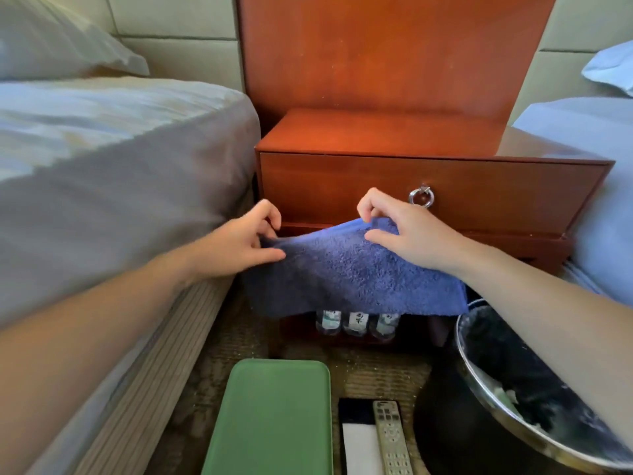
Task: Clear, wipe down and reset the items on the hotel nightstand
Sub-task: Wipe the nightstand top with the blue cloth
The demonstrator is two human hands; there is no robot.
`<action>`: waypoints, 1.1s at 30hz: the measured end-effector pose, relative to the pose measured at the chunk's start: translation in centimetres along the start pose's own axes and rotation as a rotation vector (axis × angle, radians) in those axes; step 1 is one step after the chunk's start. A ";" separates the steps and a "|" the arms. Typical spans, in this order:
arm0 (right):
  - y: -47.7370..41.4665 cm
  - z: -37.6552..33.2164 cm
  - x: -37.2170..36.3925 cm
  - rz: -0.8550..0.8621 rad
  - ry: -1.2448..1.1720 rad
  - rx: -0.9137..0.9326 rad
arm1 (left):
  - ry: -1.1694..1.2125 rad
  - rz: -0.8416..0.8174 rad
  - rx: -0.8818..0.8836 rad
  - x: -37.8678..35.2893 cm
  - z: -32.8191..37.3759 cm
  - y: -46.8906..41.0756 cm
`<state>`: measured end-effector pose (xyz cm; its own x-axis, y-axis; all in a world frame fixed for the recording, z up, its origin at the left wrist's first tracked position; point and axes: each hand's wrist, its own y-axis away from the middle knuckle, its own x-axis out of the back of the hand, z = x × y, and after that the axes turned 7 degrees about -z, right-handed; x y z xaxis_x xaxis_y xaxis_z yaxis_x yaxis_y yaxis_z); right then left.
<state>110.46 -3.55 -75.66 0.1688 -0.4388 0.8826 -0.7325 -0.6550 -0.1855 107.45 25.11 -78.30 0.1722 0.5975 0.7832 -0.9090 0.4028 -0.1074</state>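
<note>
A blue terry cloth (346, 272) hangs spread in front of the wooden nightstand (394, 138), below its drawer front. My left hand (239, 238) pinches the cloth's left top corner. My right hand (400, 231) pinches its top edge near the right. The nightstand's top is bare and glossy. Three small bottles (356, 323) stand on the nightstand's low shelf, partly hidden behind the cloth's lower edge. On the carpet in front lie a green tray (274, 419), a grey remote control (390, 437) and a white card (359, 447) on a dark pad.
A bed (102, 173) with grey sheets flanks the nightstand on the left, and another bed (603, 186) stands on the right. A waste bin (507, 382) with a metal rim and dark liner sits on the floor at the right. The drawer has a ring pull (421, 196).
</note>
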 end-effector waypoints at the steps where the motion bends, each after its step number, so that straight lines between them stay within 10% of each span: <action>1: -0.4 -0.1 -0.3 0.051 0.086 0.033 | -0.096 0.138 -0.059 0.5 0.1 -0.2; 6: -2.7 -0.4 -2.2 0.104 0.467 -0.035 | -0.723 0.387 -0.110 0.4 0.5 -1.3; 14: -2.8 -0.9 -5.7 0.389 0.951 0.015 | -1.029 0.522 -0.104 -3.5 0.2 -2.3; 33: 9.2 12.1 0.0 0.505 0.789 -0.465 | -0.736 0.302 -0.325 -15.7 10.5 -13.1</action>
<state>111.70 -17.04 -82.66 -0.5838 0.0403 0.8109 -0.8075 -0.1329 -0.5747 112.64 3.23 -82.78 -0.4516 0.1548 0.8787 -0.7029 0.5448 -0.4573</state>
